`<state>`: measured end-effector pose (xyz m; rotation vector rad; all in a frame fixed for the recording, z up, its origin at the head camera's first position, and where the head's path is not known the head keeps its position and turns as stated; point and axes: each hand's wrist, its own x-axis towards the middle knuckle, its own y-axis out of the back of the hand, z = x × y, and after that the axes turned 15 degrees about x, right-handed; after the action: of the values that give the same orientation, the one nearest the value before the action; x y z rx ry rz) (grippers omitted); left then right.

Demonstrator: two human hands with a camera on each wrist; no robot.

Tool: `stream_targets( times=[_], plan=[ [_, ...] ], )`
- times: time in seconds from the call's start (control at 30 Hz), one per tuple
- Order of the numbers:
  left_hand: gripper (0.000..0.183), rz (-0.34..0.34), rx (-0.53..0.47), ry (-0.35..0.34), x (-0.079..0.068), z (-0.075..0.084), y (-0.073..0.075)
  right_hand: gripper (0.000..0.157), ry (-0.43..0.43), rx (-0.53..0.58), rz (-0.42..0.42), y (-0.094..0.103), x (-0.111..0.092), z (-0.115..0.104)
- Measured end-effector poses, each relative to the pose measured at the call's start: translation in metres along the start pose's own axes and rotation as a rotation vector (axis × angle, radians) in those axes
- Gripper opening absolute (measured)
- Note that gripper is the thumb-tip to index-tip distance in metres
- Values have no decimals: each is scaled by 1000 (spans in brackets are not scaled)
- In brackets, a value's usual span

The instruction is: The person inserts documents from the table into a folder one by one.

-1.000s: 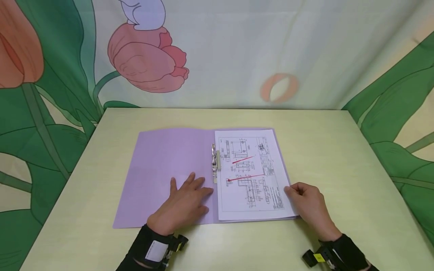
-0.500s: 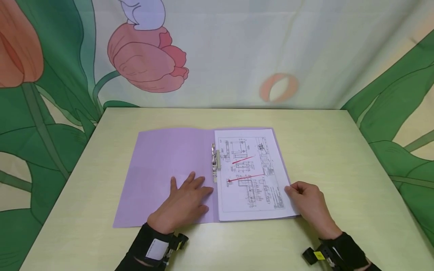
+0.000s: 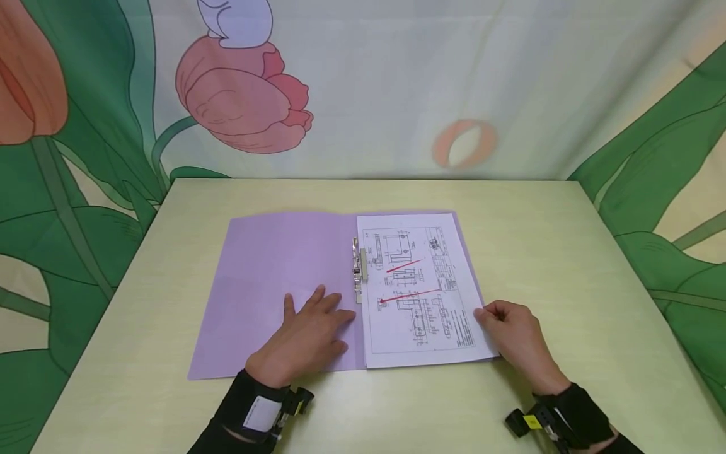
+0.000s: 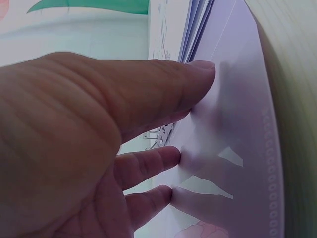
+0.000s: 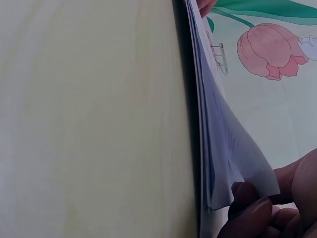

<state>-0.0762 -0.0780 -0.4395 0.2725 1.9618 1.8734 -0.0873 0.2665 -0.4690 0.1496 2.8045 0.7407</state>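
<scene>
A purple folder (image 3: 272, 265) lies spread on the table, with a metal clip (image 3: 358, 268) along its spine. On its right half rests a stack of paper sheets (image 3: 420, 353) printed with technical drawings and two red lines. My left hand (image 3: 303, 340) presses the folder's left cover with fingers spread; in the left wrist view the fingertips (image 4: 173, 153) touch the shiny purple surface. My right hand (image 3: 513, 334) pinches the right edge of the top sheet. The right wrist view shows that sheet (image 5: 250, 158) curling up from the stack, between thumb and fingers.
The pale wooden table (image 3: 539, 252) extends around the folder on all sides. Behind it hangs a curtain (image 3: 368, 94) printed with tulips and leaves. Each wrist wears a black band with a small camera, the right camera (image 3: 518, 422) sitting close over the tabletop.
The whole head view has shifted slightly. Both hands keep their places on the folder and the sheet. The lower right part of the top sheet has moved slightly.
</scene>
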Motion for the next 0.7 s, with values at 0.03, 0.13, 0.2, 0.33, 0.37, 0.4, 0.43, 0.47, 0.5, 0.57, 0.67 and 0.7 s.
stream_targets(
  times=[0.03,0.13,0.2,0.33,0.37,0.4,0.43,0.47,0.5,0.57,0.67,0.7],
  plan=[
    [47,0,1,0,0,0,0,28,0,1,1,0,0,0],
    [47,3,5,-4,0,0,0,28,1,3,1,0,-1,0],
    [46,4,8,-6,0,0,0,29,2,4,4,-1,-1,1],
    [47,3,11,-9,-1,0,0,29,8,0,14,-1,-2,1],
    [47,3,11,-9,0,0,0,28,9,0,17,-1,-2,1],
    [47,3,10,-10,0,0,0,29,11,0,16,-1,-2,1],
    [47,5,8,-10,0,0,0,29,12,0,18,-1,-2,1],
    [47,7,8,-10,0,0,0,29,13,1,19,-1,-3,1],
    [46,10,8,-10,0,0,-1,29,14,0,21,-1,-3,1],
    [46,14,10,-13,0,0,-1,29,15,4,20,-2,-3,1],
    [46,18,11,-15,-1,1,-1,29,13,6,22,-3,-4,1],
    [46,17,10,-16,-1,1,-1,29,12,5,22,-3,-4,1]
  ],
)
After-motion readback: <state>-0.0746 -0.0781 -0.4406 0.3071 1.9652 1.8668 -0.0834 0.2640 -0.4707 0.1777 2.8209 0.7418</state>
